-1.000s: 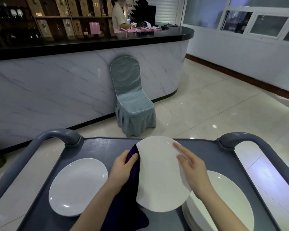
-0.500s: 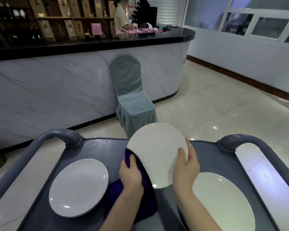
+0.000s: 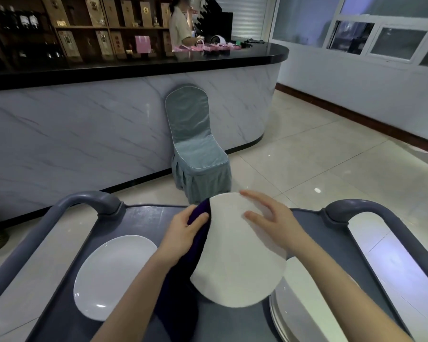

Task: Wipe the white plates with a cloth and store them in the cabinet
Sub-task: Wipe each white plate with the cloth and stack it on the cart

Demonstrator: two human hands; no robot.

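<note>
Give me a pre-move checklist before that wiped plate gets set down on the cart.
1. Held plate supported on both sides: ok; left hand at its left edge, right hand flat on its face.
2. Purple cloth against the plate: ok, pinched under the left thumb.
3. Plate fully wiped: cannot tell.
4. Stack of plates reachable: ok, partly under the held plate.
5. Single plate out of the way: ok, apart on the left of the cart.
6. Cabinet route: cannot tell, no cabinet in view.
</note>
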